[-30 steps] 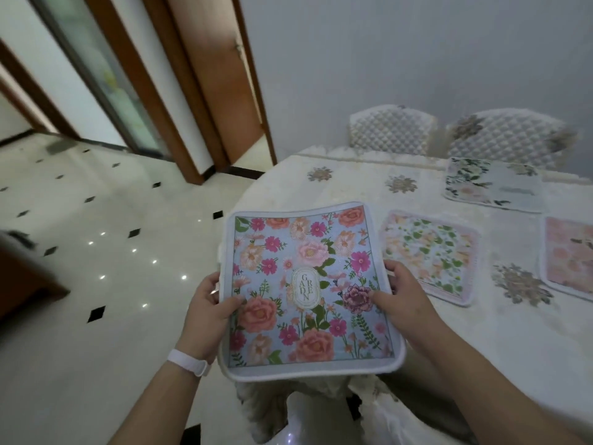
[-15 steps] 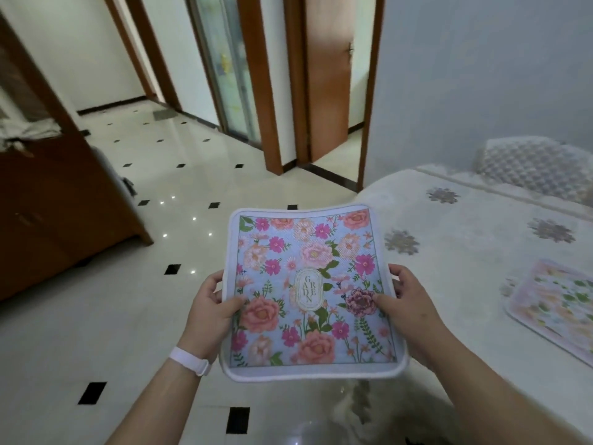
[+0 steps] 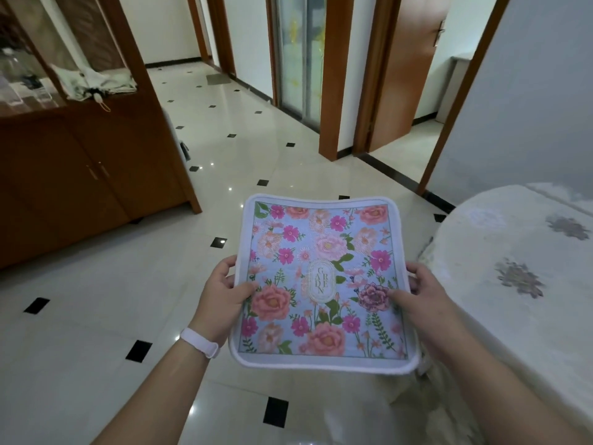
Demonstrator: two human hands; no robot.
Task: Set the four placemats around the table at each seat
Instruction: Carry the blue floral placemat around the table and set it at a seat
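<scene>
I hold a blue floral placemat [image 3: 324,277] with a white border flat in front of me, over the tiled floor. My left hand [image 3: 221,290] grips its left edge, thumb on top. My right hand [image 3: 420,293] grips its right edge the same way. The table [image 3: 500,284], covered by a pale cloth with embroidered flowers, lies to the right, its rounded corner just beside the placemat. No other placemat is in view.
A wooden cabinet [image 3: 80,175] with glass doors stands at the left. Glossy white floor tiles [image 3: 128,284] with black diamonds stretch ahead. Wooden door frames and an open door [image 3: 394,81] are at the back; a grey wall [image 3: 529,91] rises behind the table.
The view has swung left, away from the table. The other placemats and the chairs have left the frame. Both hands keep the same hold on the floral placemat.
</scene>
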